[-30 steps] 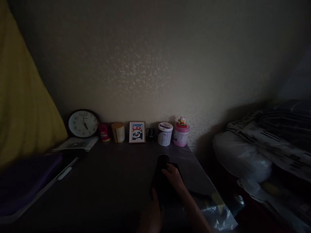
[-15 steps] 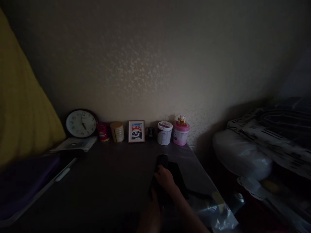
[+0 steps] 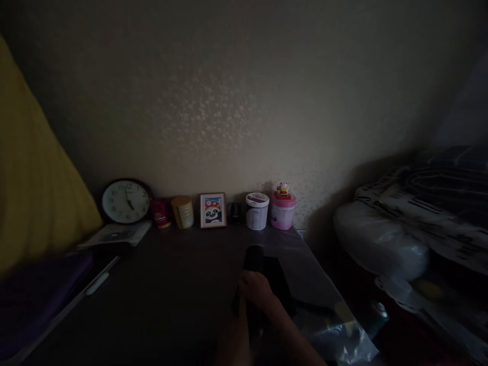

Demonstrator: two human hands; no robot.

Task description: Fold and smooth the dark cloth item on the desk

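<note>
A black roll (image 3: 253, 258) is lying on the near right part of the dark table (image 3: 171, 284), just beside a flat black piece (image 3: 280, 279). The right hand (image 3: 256, 288) is bending over the roll, its fingers curling narrowly and touching it; how firmly they are closing is hidden. The left hand (image 3: 244, 310) is reaching in beside it, too dark to tell its grip. Along the back, a white tub (image 3: 256, 216) and a pink tub (image 3: 282, 217) are standing lidded, contents hidden, the pink one bearing a lucky-cat figurine (image 3: 282, 189). A red canister (image 3: 160, 214) and a tan-lidded canister (image 3: 185, 213) are standing between a clock (image 3: 126, 201) and a framed panda picture (image 3: 213, 211). A yellow curtain (image 3: 34, 168) is hanging at left; a translucent plastic bag (image 3: 381, 244) is bulging at right.
</note>
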